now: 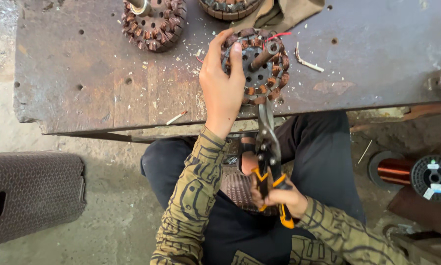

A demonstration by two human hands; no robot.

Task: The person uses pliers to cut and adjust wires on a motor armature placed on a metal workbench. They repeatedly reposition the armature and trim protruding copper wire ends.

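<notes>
A person sits at a worn, dark metal bench (pixel 107 83) scattered with pale scraps, seen from above. The left hand (pixel 223 83) rests on a round motor stator wound with brown copper coils (pixel 257 66), its grip clasped over the stator's left rim with the fingertips on top. The stator lies near the bench's front edge, with a short metal shaft (pixel 264 55) rising from its centre and thin red wires (pixel 277 35) at its upper edge. The right hand (pixel 281 196), low over the lap, is clenched around the orange and black handles of metal snips (pixel 269 157), whose grey blades reach up to the stator's lower rim. Both sleeves are olive with dark line patterns. Farther back on the bench sit a second wound stator (pixel 154 22) and, partly cut off, a third (pixel 230 7) beside a tan cloth (pixel 284 12). On the floor at right lies a spool of copper wire (pixel 411 172); at left, a dark perforated stool (pixel 31 194).
</notes>
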